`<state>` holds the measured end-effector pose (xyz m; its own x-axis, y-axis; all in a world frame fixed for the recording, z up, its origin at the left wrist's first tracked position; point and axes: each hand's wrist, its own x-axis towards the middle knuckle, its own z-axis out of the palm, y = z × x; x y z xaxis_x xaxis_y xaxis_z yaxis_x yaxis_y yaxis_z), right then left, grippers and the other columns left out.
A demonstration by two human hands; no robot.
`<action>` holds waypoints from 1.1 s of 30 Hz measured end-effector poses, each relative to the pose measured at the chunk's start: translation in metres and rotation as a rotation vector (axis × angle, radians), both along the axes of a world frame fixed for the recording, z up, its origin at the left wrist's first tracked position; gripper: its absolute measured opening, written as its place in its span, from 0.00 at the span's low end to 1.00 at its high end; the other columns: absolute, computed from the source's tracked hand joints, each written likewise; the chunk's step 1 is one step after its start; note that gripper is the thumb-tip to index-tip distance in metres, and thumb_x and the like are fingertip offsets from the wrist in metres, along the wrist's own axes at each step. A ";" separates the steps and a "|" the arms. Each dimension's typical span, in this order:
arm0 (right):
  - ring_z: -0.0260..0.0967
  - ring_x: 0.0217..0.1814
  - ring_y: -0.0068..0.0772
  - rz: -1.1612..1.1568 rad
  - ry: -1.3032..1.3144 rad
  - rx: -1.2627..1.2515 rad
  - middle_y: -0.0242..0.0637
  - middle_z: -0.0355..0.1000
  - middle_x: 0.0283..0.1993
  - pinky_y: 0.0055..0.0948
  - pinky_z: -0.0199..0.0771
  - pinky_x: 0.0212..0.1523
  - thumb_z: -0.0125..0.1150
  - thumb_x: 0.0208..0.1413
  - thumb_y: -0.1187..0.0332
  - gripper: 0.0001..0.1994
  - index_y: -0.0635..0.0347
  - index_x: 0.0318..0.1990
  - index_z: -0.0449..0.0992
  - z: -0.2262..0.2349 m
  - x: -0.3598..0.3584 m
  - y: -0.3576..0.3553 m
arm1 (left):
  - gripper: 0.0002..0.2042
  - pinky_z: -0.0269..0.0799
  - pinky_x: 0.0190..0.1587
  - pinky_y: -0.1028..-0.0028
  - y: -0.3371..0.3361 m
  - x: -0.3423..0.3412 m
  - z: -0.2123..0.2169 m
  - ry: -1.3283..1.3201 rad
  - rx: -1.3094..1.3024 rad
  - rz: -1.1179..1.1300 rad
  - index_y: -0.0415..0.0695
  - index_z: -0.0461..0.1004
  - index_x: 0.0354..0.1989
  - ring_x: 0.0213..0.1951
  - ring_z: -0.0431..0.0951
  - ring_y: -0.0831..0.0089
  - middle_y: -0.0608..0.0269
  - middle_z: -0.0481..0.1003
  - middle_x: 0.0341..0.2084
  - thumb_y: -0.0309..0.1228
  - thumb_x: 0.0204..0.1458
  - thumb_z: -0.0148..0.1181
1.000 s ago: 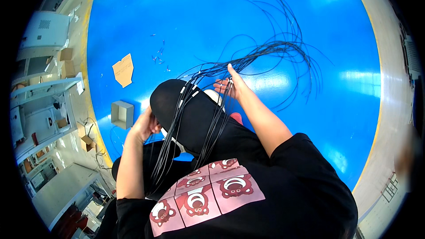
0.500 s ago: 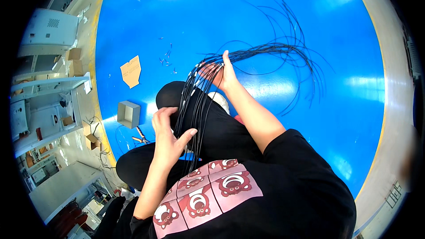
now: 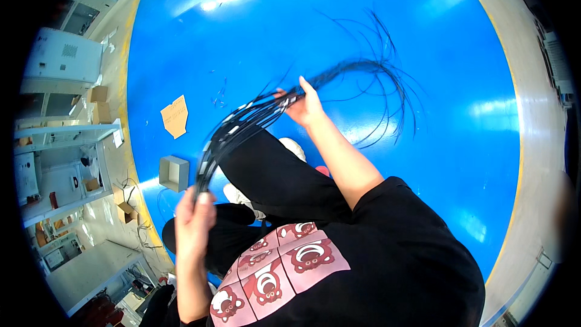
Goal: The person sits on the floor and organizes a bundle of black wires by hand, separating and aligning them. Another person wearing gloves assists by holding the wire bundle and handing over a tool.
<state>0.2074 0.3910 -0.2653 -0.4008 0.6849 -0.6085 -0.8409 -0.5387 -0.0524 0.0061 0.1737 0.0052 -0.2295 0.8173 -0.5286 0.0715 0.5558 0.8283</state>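
Observation:
A bundle of thin black cables [image 3: 242, 124] runs between both hands above my black trousers. My left hand [image 3: 193, 221] grips the near end of the bundle, low at the left by my knee. My right hand [image 3: 305, 104] holds the same bundle farther out, fingers closed around it. Beyond the right hand the loose cable ends [image 3: 381, 79] fan out and curl over the blue floor [image 3: 254, 36]. Small pale tags sit along the cables between the hands.
A small grey open box [image 3: 173, 172] and a flat piece of brown cardboard [image 3: 175, 115] lie on the floor at the left. White cabinets [image 3: 63, 54] and shelving [image 3: 60, 163] stand past the yellow floor edge. A pale shoe [image 3: 295, 147] shows by my leg.
My left hand has slid down the bundle toward my body and now grips it. The right hand has moved out and up, stretching the cables straighter between the hands.

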 end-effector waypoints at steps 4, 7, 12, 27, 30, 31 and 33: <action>0.73 0.49 0.54 0.432 -0.467 0.015 0.58 0.73 0.44 0.52 0.73 0.51 0.56 0.55 0.56 0.23 0.69 0.48 0.69 -0.058 0.024 -0.031 | 0.12 0.50 0.20 0.81 -0.024 -0.016 0.039 0.283 0.025 -0.129 0.40 0.68 0.32 0.19 0.56 0.87 0.76 0.60 0.16 0.37 0.59 0.54; 0.77 0.40 0.53 0.673 -0.763 -0.109 0.60 0.74 0.43 0.48 0.79 0.38 0.52 0.53 0.66 0.18 0.72 0.47 0.68 -0.088 0.051 -0.032 | 0.11 0.50 0.22 0.78 -0.044 -0.026 0.056 0.567 0.039 -0.219 0.37 0.66 0.31 0.21 0.54 0.84 0.73 0.58 0.15 0.32 0.57 0.56; 0.69 0.19 0.32 0.723 -0.998 0.059 0.44 0.75 0.25 0.31 0.67 0.15 0.54 0.50 0.76 0.06 0.68 0.33 0.76 -0.073 0.150 0.063 | 0.14 0.49 0.22 0.77 -0.077 -0.046 0.074 0.695 0.117 -0.100 0.37 0.64 0.28 0.21 0.53 0.83 0.73 0.57 0.15 0.35 0.58 0.56; 0.77 0.38 0.33 0.390 -1.084 0.340 0.46 0.76 0.45 0.28 0.80 0.34 0.60 0.54 0.71 0.20 0.65 0.55 0.68 0.040 0.370 0.097 | 0.16 0.55 0.25 0.72 -0.083 -0.037 0.018 0.681 -0.117 -0.327 0.37 0.62 0.30 0.23 0.54 0.74 0.61 0.55 0.17 0.38 0.58 0.55; 0.75 0.36 0.30 1.158 -2.151 0.136 0.39 0.76 0.45 0.29 0.77 0.34 0.63 0.52 0.71 0.18 0.60 0.51 0.73 0.031 0.434 0.096 | 0.16 0.56 0.23 0.72 -0.092 -0.049 -0.001 0.602 -0.040 -0.327 0.37 0.64 0.28 0.20 0.57 0.74 0.60 0.59 0.15 0.39 0.59 0.53; 0.75 0.37 0.30 1.025 -2.109 0.295 0.38 0.76 0.44 0.30 0.76 0.37 0.64 0.52 0.69 0.17 0.60 0.50 0.74 0.033 0.426 0.097 | 0.16 0.56 0.22 0.71 -0.096 -0.049 -0.008 0.574 0.002 -0.308 0.37 0.65 0.28 0.18 0.58 0.74 0.59 0.59 0.14 0.38 0.60 0.53; 0.74 0.40 0.31 0.767 -1.996 0.596 0.36 0.76 0.43 0.32 0.73 0.41 0.64 0.54 0.64 0.15 0.60 0.47 0.75 0.046 0.411 0.088 | 0.17 0.59 0.24 0.73 -0.101 -0.041 -0.023 0.427 0.000 -0.207 0.37 0.65 0.27 0.19 0.60 0.77 0.63 0.62 0.14 0.40 0.62 0.47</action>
<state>0.6183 0.4794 -0.2191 0.0876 0.9530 -0.2900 0.7978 -0.2415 -0.5525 -0.0348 0.0726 -0.0176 -0.2579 0.8689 -0.4225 0.5149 0.4936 0.7009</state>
